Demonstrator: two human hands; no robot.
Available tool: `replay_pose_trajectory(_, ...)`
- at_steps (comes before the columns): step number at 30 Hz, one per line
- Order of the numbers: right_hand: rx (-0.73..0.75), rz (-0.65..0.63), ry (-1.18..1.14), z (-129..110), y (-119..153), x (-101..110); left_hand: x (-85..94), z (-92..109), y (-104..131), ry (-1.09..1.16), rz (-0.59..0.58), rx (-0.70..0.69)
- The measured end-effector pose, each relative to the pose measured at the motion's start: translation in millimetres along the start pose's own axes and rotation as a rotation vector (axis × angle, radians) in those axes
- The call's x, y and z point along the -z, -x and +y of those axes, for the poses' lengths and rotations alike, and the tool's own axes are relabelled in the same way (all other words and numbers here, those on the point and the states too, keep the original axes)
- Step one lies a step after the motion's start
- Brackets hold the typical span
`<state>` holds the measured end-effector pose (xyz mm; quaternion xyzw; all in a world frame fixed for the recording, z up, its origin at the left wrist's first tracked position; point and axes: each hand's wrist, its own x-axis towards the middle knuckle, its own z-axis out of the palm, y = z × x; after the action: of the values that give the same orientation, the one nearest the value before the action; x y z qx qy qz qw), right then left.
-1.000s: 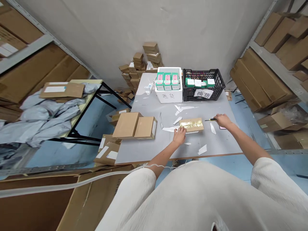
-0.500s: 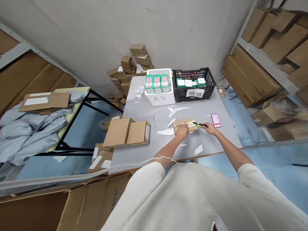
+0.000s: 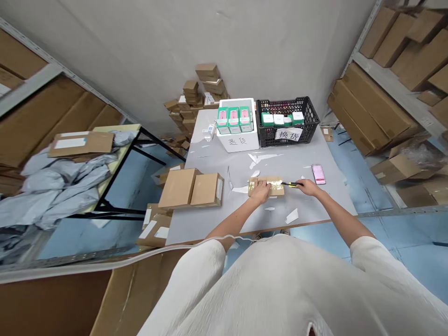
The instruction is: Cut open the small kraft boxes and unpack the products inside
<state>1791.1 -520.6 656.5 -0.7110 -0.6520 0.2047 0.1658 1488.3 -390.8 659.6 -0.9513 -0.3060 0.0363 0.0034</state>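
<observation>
A small cardboard box with shiny tape along its top lies on the grey table. My left hand presses on the left part of that box, fingers bent over its top; the grip underneath is hidden. In my right hand is a black and yellow box cutter, its tip pointing left at the box's right end. Whether the blade touches the tape is too small to tell. A pink-screened phone lies beyond my right hand.
At the table's back stand a white foam box and a black plastic crate, both holding green-white boxes. Two cardboard boxes sit at left. Paper scraps litter the tabletop. A white cable crosses low in front of me.
My view has shifted, so the scene sits further right. The cutter's tip has moved from over the box's tape to its right end, and now lies flatter. My left hand stays on the box.
</observation>
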Motion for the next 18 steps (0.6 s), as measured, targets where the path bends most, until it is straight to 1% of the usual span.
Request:
replay_pose_trajectory(3,0.05,-0.048,0.146,-13,-6,-6,-1.1,-9,11,0.016,-0.03,-0.02)
replay_pose_trajectory(5,0.068,-0.073,0.235,-24,-11,-9,-3.0,-12,15,0.032,-0.034,-0.031)
replay_pose_trajectory(8,0.1,-0.095,0.342,-40,-17,-6,-6.1,-13,16,0.03,-0.039,-0.03)
replay_pose_trajectory(10,0.101,-0.105,0.364,-48,-17,-1,-7.6,-12,16,0.026,-0.042,-0.022)
replay_pose_trajectory(12,0.064,-0.131,0.31,-51,-15,5,-8.5,-12,17,0.031,-0.042,-0.014)
replay_pose_trajectory(14,0.001,-0.187,0.176,-50,-10,8,-9.0,-12,18,0.039,-0.039,-0.011)
replay_pose_trajectory(17,-0.081,-0.287,-0.067,-44,0,6,-9.6,-13,20,0.043,-0.036,-0.009)
replay_pose_trajectory(18,-0.096,-0.301,-0.127,-41,4,4,-9.7,-13,21,0.043,-0.037,-0.01)
